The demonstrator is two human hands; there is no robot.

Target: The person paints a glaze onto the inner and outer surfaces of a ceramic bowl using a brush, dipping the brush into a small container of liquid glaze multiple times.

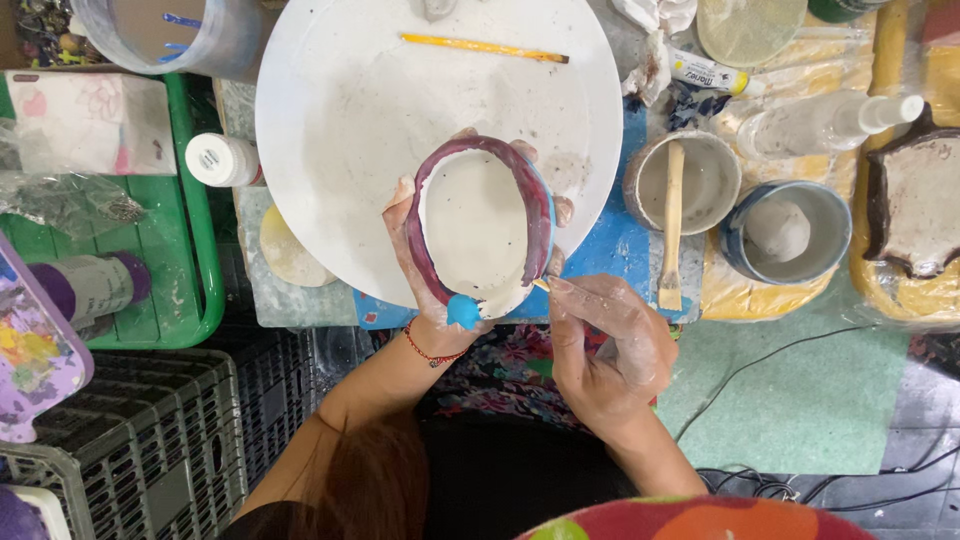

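Oval clay dish (478, 228), white inside with a maroon rim and a blue outer wall, is held up over the near part of the big white round board (340, 110), toward the near edge of the table. The left hand (420, 270) cups it from beneath, fingers wrapped up around its far and side walls, so the grip is wide and full of the dish. The right hand (605, 345), dusted with white slip, pinches a thin tool whose yellowish tip (541, 284) touches the dish's near right rim; that grip is narrow and closed on the tool, most of which is hidden by the fingers.

By its look the dish is unfired or freshly coated ware: probably light but brittle, thin at the rim, and likely to smudge where wet colour sits. Supporting it under the base with spread fingers, as now, seems the safest hold; pinching the rim could chip or mark it.

To the right of the board stands a grey-white cup (683, 180) with pale slip and a wooden stick leaning in it, and just beside it a blue-walled cup (785, 232) with a pale lump inside. A yellow-handled brush (484, 47) lies on the board's far side. A small white-capped bottle (222, 160) stands at the board's left, next to a green tray (195, 250).
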